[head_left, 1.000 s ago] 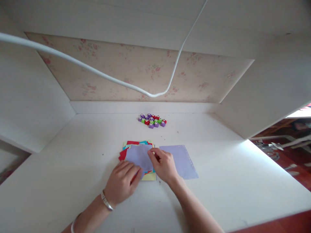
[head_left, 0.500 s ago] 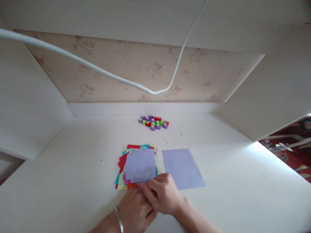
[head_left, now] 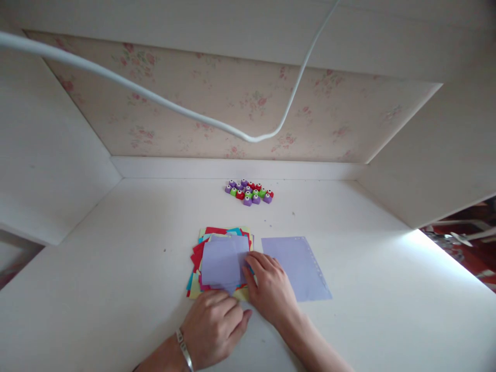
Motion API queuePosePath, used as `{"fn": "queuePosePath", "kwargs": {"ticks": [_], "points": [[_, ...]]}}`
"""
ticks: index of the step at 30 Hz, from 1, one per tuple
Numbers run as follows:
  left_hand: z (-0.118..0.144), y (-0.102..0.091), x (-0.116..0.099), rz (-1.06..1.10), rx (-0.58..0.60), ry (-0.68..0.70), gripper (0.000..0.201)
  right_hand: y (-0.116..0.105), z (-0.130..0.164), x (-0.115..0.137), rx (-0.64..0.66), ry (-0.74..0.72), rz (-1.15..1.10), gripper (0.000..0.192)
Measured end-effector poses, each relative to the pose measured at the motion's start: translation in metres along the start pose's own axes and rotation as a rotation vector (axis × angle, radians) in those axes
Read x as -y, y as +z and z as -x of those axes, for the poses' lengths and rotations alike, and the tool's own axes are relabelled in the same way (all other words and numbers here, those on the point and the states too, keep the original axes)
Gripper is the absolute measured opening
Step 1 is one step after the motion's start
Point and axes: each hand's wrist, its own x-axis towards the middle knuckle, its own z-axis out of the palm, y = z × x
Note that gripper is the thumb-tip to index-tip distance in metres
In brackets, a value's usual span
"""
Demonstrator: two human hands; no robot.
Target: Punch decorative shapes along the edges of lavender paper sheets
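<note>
A pile of coloured paper sheets (head_left: 197, 253) in red, blue, yellow and pink lies in front of me, unevenly stacked. On top is a small lilac paper (head_left: 220, 261). My right hand (head_left: 271, 287) has its thumb and fingers closed at the right edge of that lilac paper. At the pile's near edge rests my left hand (head_left: 217, 325), with a silver bracelet at the wrist. Its fingers are curled with the tips hidden, so what they hold, if anything, does not show. A larger lilac sheet (head_left: 298, 268) with punched holes lies to the right, partly behind my right hand.
Several small purple, green and red eye-like pieces (head_left: 250, 193) sit in a cluster towards the back of the white table (head_left: 116, 289). A white cable (head_left: 155, 95) hangs across the upper view. White panels stand left and right, with a floral wall (head_left: 217, 108) behind.
My hands were together at the pile's near edge. My right hand has moved up to the right edge of the top lilac paper; my left stays near the front edge. The view has shifted slightly.
</note>
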Motion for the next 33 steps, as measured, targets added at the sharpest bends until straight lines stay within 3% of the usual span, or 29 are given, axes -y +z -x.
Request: {"fn": "queuePosePath", "kwargs": {"ticks": [6,14,19,23,25,29,33], "points": [[-0.006,-0.011,0.005,-0.048,-0.043,-0.064,0.028,0.003,0.0,0.001,0.026,-0.03,-0.045,0.02],[-0.005,-0.007,0.005,-0.041,-0.041,-0.054,0.027,0.013,-0.003,0.011,0.039,-0.095,-0.139,0.022],[-0.009,-0.011,-0.004,0.032,-0.074,0.041,0.026,-0.002,-0.004,0.007,0.015,-0.237,-0.236,0.034],[-0.018,-0.009,-0.016,0.07,-0.016,0.091,0.024,-0.027,0.0,-0.012,-0.187,-0.062,-0.132,0.027],[-0.023,-0.004,-0.019,0.074,0.036,0.074,0.02,-0.037,0.006,-0.03,-0.204,0.027,0.007,0.026],[-0.033,0.012,-0.023,0.068,0.111,0.044,0.012,-0.046,0.021,-0.065,-0.086,0.133,0.229,0.033],[-0.042,0.026,-0.034,0.079,0.2,0.107,0.01,-0.049,0.027,-0.071,0.077,0.085,0.261,0.035]]}}
